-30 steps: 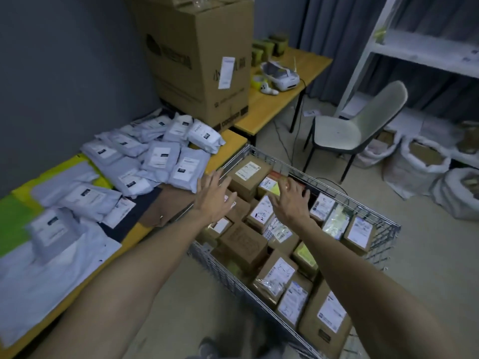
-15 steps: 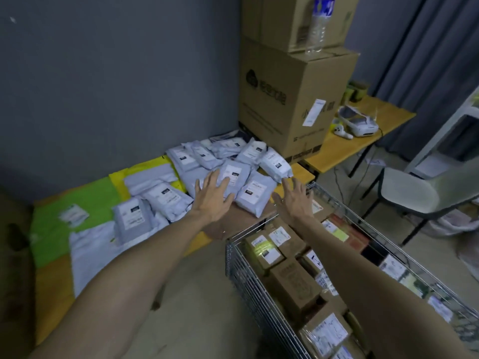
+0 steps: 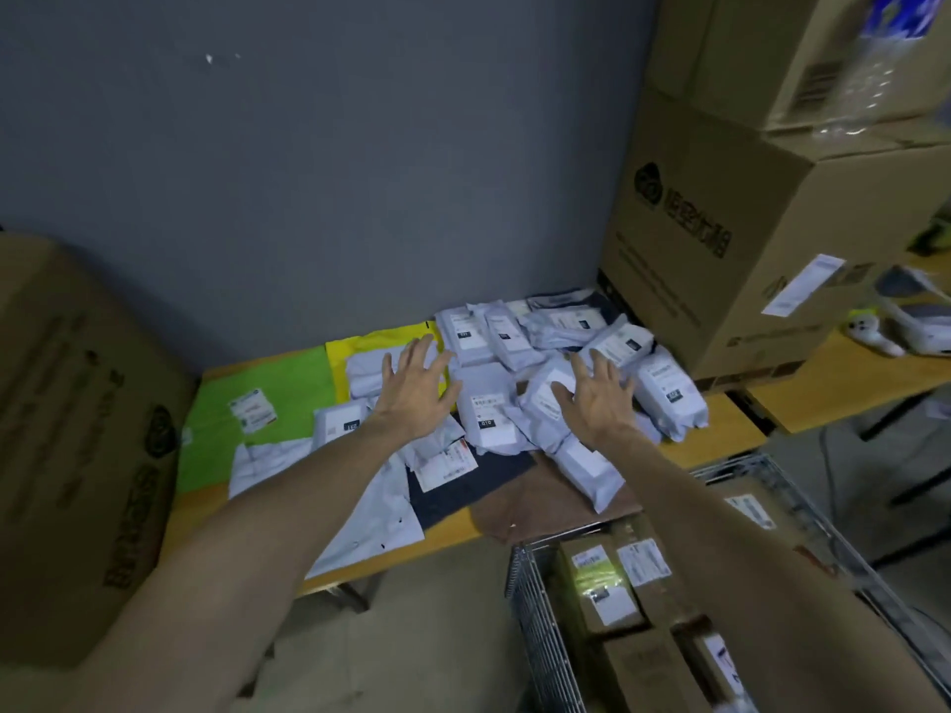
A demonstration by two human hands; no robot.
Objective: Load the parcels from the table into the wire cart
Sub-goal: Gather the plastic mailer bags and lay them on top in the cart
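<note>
Parcels (image 3: pixel 491 409) on table (image 3: pixel 720 440) — left hand (image 3: pixel 417 391) and right hand (image 3: pixel 599 401) over them, fingers splayed, empty.

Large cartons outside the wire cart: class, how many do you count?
3: left carton at the frame edge; lower carton right of the parcel pile; upper carton stacked on it. Others may be hidden.

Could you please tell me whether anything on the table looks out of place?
Nothing looks damaged, but the grey parcels lie in a loose overlapping heap on the table, and one parcel lies askew close to the front edge.
</note>
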